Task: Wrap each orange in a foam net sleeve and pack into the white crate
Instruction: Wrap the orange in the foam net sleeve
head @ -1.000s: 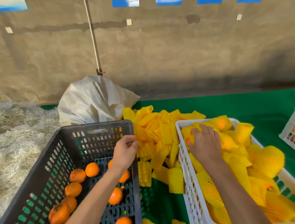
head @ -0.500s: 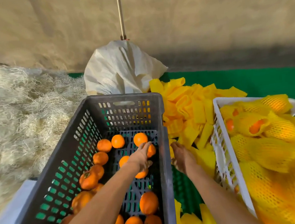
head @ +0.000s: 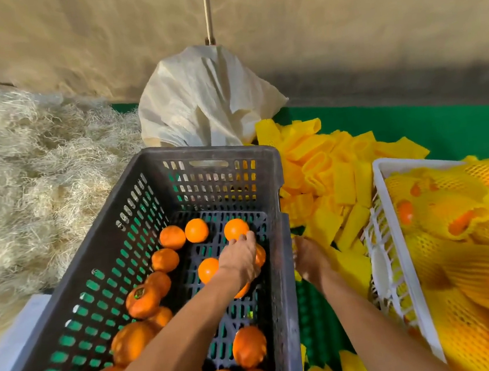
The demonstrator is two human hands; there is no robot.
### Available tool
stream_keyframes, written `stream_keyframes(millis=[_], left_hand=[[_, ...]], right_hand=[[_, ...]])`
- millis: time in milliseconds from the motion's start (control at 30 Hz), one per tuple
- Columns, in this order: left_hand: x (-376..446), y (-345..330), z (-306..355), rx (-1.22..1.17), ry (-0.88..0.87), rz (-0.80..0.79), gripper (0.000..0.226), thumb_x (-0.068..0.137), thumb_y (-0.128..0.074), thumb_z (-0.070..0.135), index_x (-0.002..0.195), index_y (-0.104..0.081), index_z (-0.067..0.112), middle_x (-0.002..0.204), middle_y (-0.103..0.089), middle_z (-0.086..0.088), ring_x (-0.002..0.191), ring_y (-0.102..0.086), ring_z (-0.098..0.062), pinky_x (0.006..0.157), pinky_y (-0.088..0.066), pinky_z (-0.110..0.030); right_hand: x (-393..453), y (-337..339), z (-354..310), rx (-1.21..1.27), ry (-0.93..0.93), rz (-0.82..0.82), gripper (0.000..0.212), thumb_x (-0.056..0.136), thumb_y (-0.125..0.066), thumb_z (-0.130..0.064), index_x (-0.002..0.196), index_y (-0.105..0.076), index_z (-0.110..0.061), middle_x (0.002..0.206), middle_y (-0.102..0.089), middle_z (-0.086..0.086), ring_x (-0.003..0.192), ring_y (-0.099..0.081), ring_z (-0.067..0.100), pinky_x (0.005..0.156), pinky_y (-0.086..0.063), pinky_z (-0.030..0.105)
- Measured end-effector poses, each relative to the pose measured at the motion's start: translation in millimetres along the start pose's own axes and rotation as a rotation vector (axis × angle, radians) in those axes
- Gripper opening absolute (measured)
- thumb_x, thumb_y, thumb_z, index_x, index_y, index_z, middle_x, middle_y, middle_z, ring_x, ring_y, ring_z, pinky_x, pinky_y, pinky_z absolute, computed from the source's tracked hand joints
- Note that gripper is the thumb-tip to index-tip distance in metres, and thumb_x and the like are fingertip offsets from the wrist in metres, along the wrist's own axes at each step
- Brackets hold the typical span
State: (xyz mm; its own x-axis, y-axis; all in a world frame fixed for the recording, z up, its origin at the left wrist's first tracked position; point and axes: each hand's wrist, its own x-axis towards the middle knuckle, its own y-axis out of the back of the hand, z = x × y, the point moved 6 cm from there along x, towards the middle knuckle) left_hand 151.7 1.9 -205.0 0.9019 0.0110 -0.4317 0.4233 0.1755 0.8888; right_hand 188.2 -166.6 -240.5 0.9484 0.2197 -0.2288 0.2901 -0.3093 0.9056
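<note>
A big pile of pale straw [head: 39, 185] is lying on the left, and a white cloth sack [head: 203, 100] is sitting behind the crates. The dark grey crate [head: 78, 291] is standing in the middle with its long side running away from the person. Loose oranges [head: 167, 260] are lying on its floor, mostly near the left wall and the near end. The white crate [head: 392, 264] is sitting on the right, also running away from the person, and it is holding oranges in yellow net sleeves [head: 459, 219]. Some open sleeve ends are pointing left and showing orange inside. A heap of flat empty foam net sleeves [head: 334, 174] is lying on the green mat [head: 445, 126] between the two crates. The left hand [head: 239, 259] is reaching into the grey crate, fingers bent down over an orange [head: 259, 255] by the right wall. The right hand [head: 310, 256] is reaching down among the empty sleeves; it is blurry, so I cannot tell how its fingers are sitting.
</note>
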Motion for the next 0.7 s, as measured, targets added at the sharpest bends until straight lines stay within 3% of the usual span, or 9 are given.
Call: stream_keyframes(millis=[67,133,267,333,400,467,533,600,700], left_hand=[[-3.2,23.4,-0.7,-0.157,0.013,0.061,0.073,0.093,-0.075,0.028,0.147,-0.03,0.007,0.138,-0.051,-0.017,0.124,-0.053,-0.04,0.095,-0.05,-0.047],[-9.7,50.3,-3.6,-0.334,0.024,0.167,0.073,0.089,-0.079,0.033,0.143,-0.037,0.007,0.134,-0.054,-0.016,0.116,-0.058,-0.036,0.092,-0.053,-0.048],[-46.3,102.0,2.1,-0.759,-0.016,0.358,0.09,0.083,-0.084,0.041,0.155,-0.038,0.011,0.146,-0.053,-0.009,0.124,-0.057,-0.028,0.103,-0.051,-0.046],[-74.2,121.5,13.9,-0.948,-0.089,0.419,0.083,0.076,-0.086,0.052,0.145,-0.052,0.019,0.131,-0.064,0.002,0.109,-0.064,-0.015,0.093,-0.055,-0.039],[-104.3,135.0,27.7,-1.118,-0.176,0.461,0.066,0.071,-0.086,0.059,0.126,-0.067,0.027,0.112,-0.073,0.01,0.096,-0.069,-0.005,0.083,-0.055,-0.029],[-129.1,137.0,46.0,-1.34,-0.301,0.382,0.048,0.075,-0.084,0.057,0.113,-0.076,0.029,0.108,-0.077,0.009,0.098,-0.071,-0.004,0.085,-0.053,-0.027],[-149.4,131.7,71.7,-1.58,-0.482,0.157,0.044,0.086,-0.079,0.048,0.12,-0.076,0.021,0.124,-0.074,-0.001,0.117,-0.069,-0.016,0.096,-0.056,-0.031],[-163.7,123.2,90.7,-1.723,-0.579,-0.026,0.064,0.085,-0.078,0.049,0.134,-0.065,0.01,0.137,-0.067,-0.008,0.13,-0.061,-0.025,0.107,-0.052,-0.037],[-170.9,110.0,101.8,-1.841,-0.59,-0.114,0.088,0.068,-0.087,0.059,0.138,-0.06,0.012,0.14,-0.064,-0.01,0.131,-0.059,-0.029,0.114,-0.044,-0.044]], right_hand=[[-5.4,19.9,5.2,-0.011,-0.117,0.09,0.018,0.103,-0.05,-0.028,0.107,-0.062,-0.015,0.112,-0.068,0.014,0.106,-0.064,0.037,0.072,-0.047,0.032],[-16.3,47.9,3.7,0.134,-0.201,0.214,0.017,0.104,-0.051,-0.029,0.095,-0.061,-0.019,0.103,-0.071,0.012,0.099,-0.066,0.036,0.072,-0.048,0.037],[-42.4,122.4,-7.7,0.361,-0.165,0.496,0.019,0.099,-0.059,-0.03,0.112,-0.058,-0.017,0.084,-0.065,0.005,0.079,-0.065,0.03,0.055,-0.035,0.031],[-63.5,158.1,-21.9,0.439,-0.073,0.616,0.022,0.098,-0.06,-0.027,0.119,-0.057,-0.022,0.08,-0.063,0.0,0.07,-0.06,0.022,0.054,-0.034,0.029],[-84.8,186.4,-35.8,0.471,0.0,0.702,0.025,0.098,-0.062,-0.025,0.123,-0.062,-0.023,0.089,-0.067,-0.001,0.078,-0.062,0.019,0.063,-0.044,0.029],[-104.7,203.4,-46.8,0.471,0.012,0.727,0.025,0.097,-0.063,-0.026,0.122,-0.066,-0.023,0.107,-0.072,0.001,0.095,-0.067,0.022,0.074,-0.05,0.032],[-122.5,208.1,-56.4,0.43,0.025,0.716,0.022,0.093,-0.069,-0.023,0.115,-0.069,-0.02,0.113,-0.071,0.003,0.102,-0.066,0.027,0.076,-0.05,0.033],[-140.7,205.0,-66.6,0.394,0.078,0.697,0.025,0.083,-0.074,-0.018,0.106,-0.068,-0.014,0.113,-0.065,0.007,0.101,-0.062,0.032,0.074,-0.05,0.04],[-157.1,195.1,-75.6,0.316,0.094,0.639,0.044,0.077,-0.076,-0.028,0.117,-0.063,-0.012,0.123,-0.056,0.007,0.111,-0.055,0.03,0.077,-0.049,0.041]])
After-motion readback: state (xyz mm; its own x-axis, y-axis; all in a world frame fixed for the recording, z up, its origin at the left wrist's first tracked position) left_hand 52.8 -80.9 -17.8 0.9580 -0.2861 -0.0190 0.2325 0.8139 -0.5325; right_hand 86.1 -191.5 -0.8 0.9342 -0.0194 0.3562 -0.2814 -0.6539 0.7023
